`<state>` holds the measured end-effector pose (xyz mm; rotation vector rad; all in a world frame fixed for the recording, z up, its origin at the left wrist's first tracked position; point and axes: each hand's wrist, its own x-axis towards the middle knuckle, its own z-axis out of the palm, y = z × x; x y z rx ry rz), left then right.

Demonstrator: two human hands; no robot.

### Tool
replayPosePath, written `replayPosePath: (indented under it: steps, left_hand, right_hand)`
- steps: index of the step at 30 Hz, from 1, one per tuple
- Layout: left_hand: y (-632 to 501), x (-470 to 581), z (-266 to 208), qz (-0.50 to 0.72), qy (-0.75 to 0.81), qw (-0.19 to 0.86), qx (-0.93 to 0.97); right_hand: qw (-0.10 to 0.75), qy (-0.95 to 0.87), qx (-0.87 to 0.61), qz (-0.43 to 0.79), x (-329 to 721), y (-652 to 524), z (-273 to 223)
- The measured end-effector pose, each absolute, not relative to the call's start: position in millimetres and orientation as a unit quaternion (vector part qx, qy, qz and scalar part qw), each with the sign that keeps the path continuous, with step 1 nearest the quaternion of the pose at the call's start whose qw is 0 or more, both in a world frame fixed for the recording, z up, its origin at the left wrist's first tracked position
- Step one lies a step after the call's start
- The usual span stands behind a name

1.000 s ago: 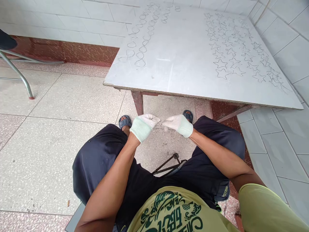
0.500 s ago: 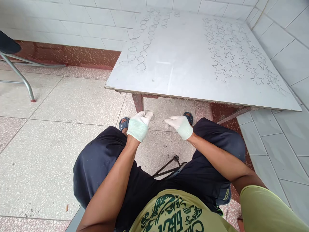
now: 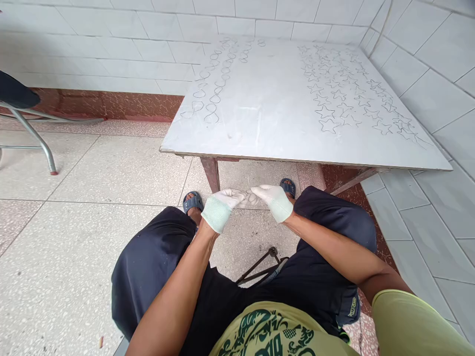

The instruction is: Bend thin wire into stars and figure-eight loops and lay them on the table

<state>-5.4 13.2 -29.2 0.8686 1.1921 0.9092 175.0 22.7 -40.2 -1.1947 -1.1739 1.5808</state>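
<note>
My left hand [image 3: 222, 205], in a white glove with a pale green cuff, is in front of the table edge, between my knees. Its fingers are closed and touch those of my right hand [image 3: 271, 199], gloved the same way and also closed. Whatever the fingers grip is too thin or hidden to make out. Beyond them is the white tabletop [image 3: 282, 133]. Several star-shaped thin wires [image 3: 328, 120] lie in rows on its right side. Along its left side are rows of looped, twisted thin wires [image 3: 211, 108].
A table leg [image 3: 210, 174] stands just beyond my left hand. Below my hands is a dark folding metal frame [image 3: 260, 267]. Blue sandals [image 3: 192, 201] are on my feet. A metal-legged chair [image 3: 40, 141] stands far left. Tiled walls [image 3: 163, 49] border the table.
My hands have come together from a short gap, so that the fingers now meet. The view has tilted up slightly; the wires on the table look unchanged.
</note>
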Motion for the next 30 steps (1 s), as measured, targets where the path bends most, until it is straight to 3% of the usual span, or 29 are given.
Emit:
replayPosePath:
  steps: [7, 13, 19, 23, 30]
  left_hand:
    - [13.6, -21.0, -19.9, 0.364, 0.537, 0.615, 0.448]
    - [8.5, -30.3, -6.1, 0.336, 0.528, 0.604, 0.494]
    - [10.7, -30.2, -9.2, 0.312, 0.539, 0.597, 0.506]
    - [14.7, -30.7, -19.3, 0.301, 0.540, 0.603, 0.504]
    - [5.7, -32.7, -15.9, 0.376, 0.492, 0.653, 0.437]
  right_hand:
    - [0.371, -0.511, -0.439, 0.639, 191.6, 26.2, -22.8]
    - [0.397, -0.531, -0.445, 0.602, 203.7, 35.2, -10.1]
    - [0.291, -0.641, -0.466, 0.535, 205.7, 32.1, 0.9]
    - [0.281, -0.697, -0.458, 0.475, 206.9, 29.5, -1.1]
    - [0.257, -0.681, -0.444, 0.524, 207.1, 27.4, -5.4]
